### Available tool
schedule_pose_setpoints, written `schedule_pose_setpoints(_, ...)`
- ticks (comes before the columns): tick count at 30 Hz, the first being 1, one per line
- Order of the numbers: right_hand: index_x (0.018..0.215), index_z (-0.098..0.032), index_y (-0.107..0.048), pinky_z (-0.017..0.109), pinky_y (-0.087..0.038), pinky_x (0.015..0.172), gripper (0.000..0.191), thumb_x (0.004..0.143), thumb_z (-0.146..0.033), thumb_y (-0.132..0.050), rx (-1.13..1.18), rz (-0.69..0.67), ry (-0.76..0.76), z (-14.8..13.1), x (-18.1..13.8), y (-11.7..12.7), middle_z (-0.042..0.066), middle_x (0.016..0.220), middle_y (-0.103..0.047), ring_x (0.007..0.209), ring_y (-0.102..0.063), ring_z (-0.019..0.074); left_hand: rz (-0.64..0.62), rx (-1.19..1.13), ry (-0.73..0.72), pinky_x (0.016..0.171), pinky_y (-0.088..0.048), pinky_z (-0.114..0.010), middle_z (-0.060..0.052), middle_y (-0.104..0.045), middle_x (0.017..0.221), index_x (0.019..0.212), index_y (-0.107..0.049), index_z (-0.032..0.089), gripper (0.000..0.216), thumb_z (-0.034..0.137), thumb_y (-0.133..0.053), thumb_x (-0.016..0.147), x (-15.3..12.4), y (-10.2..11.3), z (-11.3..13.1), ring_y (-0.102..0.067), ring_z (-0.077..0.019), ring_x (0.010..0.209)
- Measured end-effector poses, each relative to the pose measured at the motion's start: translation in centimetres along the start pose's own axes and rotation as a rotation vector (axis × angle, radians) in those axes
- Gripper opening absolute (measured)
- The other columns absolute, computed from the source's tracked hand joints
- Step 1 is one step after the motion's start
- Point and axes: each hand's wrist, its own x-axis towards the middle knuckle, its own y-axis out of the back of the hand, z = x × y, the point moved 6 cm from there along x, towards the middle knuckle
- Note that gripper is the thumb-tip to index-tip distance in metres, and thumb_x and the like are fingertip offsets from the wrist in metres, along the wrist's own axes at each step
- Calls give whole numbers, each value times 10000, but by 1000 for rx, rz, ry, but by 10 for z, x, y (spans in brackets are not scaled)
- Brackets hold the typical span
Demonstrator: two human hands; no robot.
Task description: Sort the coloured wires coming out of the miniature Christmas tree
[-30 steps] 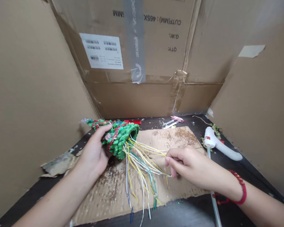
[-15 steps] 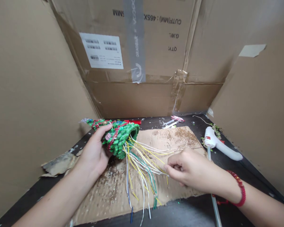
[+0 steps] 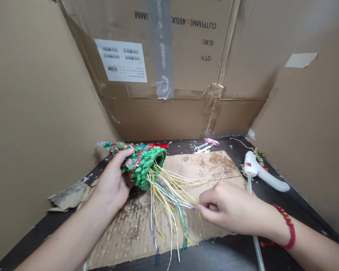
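Observation:
My left hand (image 3: pixel 118 177) is wrapped round a small green decorated Christmas tree (image 3: pixel 142 165), which lies tipped on its side, its tip to the left and its hollow base facing right. Out of that base spill many thin wires (image 3: pixel 171 188) in white, yellow, green and blue, some hanging down toward me. At the right end of the bundle, my right hand (image 3: pixel 219 203) pinches a white wire between thumb and forefinger; the exact grip point is hidden by the fingers.
A cardboard sheet (image 3: pixel 192 229) lies under the work on a dark table. To the right sits a white glue gun (image 3: pixel 257 173) with a clear glue stick (image 3: pixel 258 248). Red-and-white string (image 3: pixel 211 141) lies at the back. Tall cardboard walls (image 3: pixel 180 120) enclose the table on three sides.
My right hand has tilted slightly, its wrist a little lower, with the fingers still at the wire ends. My left hand and the tree stay put.

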Motion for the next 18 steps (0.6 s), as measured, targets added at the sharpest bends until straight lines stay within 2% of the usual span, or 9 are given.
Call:
schedule_pose_setpoints(11,528,-135,-389,211,-160,435,205,717,-142,-469,-41,-37,9,-1,-3,-1,-45,459,-271,424,-194,52,-1,-4,-6,719,-498,-205,-44,-586,984,950,-630,163,191,180,-591,764,2,0,-1,-559,-90,665)
schedule_pose_setpoints(18,531,-136,-407,210,-172,448,201,724,-130,-463,-66,-68,24,-3,-8,0,-43,462,-293,432,-208,53,6,1,16,704,-496,-200,-52,-591,961,972,-631,150,210,162,-576,770,-2,0,0,-560,-91,656)
